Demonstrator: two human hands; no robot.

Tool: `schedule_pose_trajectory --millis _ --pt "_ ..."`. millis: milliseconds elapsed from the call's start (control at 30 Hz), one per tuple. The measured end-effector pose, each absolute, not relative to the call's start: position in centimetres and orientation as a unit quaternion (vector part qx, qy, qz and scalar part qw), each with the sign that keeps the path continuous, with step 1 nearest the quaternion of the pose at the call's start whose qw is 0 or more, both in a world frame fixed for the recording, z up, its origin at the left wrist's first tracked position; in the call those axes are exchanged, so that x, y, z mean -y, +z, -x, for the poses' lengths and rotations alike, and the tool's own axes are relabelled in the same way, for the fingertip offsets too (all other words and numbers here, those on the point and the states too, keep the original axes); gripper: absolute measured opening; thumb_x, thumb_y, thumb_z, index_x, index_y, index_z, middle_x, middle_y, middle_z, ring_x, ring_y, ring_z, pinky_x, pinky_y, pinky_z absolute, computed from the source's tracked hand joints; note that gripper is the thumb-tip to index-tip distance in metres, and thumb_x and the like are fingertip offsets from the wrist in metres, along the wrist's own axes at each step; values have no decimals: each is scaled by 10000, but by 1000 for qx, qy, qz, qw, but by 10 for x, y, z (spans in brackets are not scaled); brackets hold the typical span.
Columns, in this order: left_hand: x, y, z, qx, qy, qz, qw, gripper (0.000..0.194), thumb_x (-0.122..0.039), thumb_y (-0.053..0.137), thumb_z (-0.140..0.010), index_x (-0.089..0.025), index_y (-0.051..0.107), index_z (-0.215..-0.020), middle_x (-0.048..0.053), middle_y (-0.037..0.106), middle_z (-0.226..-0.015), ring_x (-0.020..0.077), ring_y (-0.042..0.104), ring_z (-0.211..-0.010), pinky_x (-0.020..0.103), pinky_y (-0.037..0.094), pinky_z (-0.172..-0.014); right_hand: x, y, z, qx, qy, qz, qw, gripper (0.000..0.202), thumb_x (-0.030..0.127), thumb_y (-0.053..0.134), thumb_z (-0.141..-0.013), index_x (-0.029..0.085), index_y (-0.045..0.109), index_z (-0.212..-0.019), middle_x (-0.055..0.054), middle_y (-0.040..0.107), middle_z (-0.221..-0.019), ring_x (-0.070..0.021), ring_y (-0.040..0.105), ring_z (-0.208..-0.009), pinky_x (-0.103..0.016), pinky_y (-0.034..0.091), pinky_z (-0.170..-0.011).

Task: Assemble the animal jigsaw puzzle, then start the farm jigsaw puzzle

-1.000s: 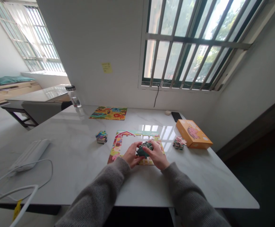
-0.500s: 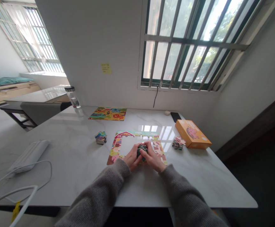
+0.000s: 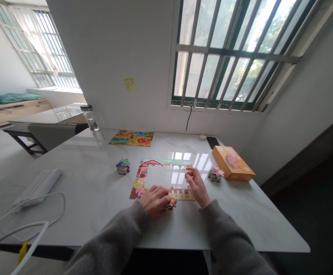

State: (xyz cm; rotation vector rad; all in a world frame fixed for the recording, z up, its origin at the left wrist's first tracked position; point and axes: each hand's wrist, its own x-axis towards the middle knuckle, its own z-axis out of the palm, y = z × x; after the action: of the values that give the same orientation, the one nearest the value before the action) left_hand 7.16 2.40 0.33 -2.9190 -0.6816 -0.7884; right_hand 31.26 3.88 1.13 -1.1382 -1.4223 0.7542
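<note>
A farm-themed puzzle border (image 3: pixel 142 175) frames a bare middle on the white table. My left hand (image 3: pixel 155 200) is closed round a small stack of puzzle pieces (image 3: pixel 171 204) at the border's near edge. My right hand (image 3: pixel 196 185) hovers over the border's right side with its fingers curled and slightly apart, and no piece shows in it. One stack of pieces (image 3: pixel 123 167) sits to the left of the border, and another stack (image 3: pixel 216 173) to the right, beside an orange box (image 3: pixel 233 163).
A colourful picture sheet (image 3: pixel 132 138) lies at the back of the table (image 3: pixel 97 225). Behind the box is a black phone (image 3: pixel 212 142). A clear bottle (image 3: pixel 90 119) stands at the back left; a white power strip (image 3: pixel 39 187) with cables lies at the left.
My hands have moved apart. The pieces that both held over the border are now lower, under my left hand near the table, and my right hand has moved right and let go.
</note>
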Motion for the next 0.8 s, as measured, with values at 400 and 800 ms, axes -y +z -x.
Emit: schedule_pose_trajectory --millis 400,800 --pt "6 -4 -52 234 -201 951 -33 484 -398 792 -735 -251 604 -1156 76 587 -1123 277 551 -1068 390 435 -902 -30 7 -318 622 295 496 529 305 400 507 -937 222 538 -1183 -35 548 -939 -173 534 -789 -289 504 -655" --pt "-11 0 -70 266 -134 948 -111 767 -566 799 -680 -225 529 -1311 106 642 -1191 323 566 -1066 479 441 -944 -29 6 -340 718 53 506 476 223 245 454 -948 200 594 -1116 -61 613 -932 -231 574 -912 -397 459 -870"
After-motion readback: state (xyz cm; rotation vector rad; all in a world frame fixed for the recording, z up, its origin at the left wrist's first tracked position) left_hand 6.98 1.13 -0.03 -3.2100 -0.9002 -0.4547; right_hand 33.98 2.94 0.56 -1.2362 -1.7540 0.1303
